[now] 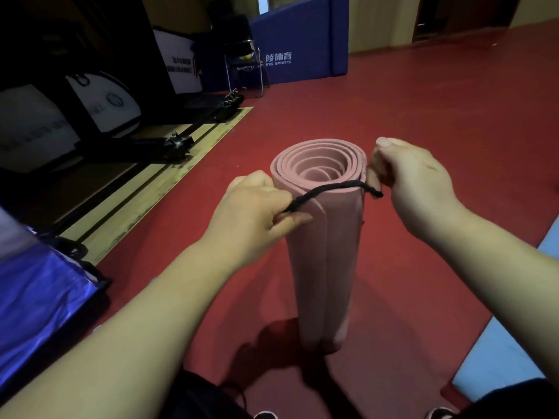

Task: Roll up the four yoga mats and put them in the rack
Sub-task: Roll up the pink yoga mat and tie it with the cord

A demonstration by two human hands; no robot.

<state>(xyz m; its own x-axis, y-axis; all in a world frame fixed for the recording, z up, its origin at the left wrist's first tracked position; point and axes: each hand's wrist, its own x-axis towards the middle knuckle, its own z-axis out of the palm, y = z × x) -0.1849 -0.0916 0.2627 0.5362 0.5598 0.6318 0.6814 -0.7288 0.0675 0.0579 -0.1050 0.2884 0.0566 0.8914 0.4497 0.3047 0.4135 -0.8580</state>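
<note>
A rolled pink yoga mat (323, 267) stands upright on the red floor in the middle of the head view, its spiral top end facing me. A black cord (329, 190) runs across the front of the roll near its top. My left hand (251, 213) pinches the cord's left end against the roll. My right hand (414, 182) pinches the right end at the roll's other side. A light blue mat (514, 337) lies flat on the floor at the lower right. No rack is in view.
A blue bag (39, 303) sits at the left edge. Dark banner stands and white signs (102, 104) line the wooden strip at the left. A black chair (245, 65) and a blue padded barrier (296, 43) stand at the back. My shoes show at the bottom edge.
</note>
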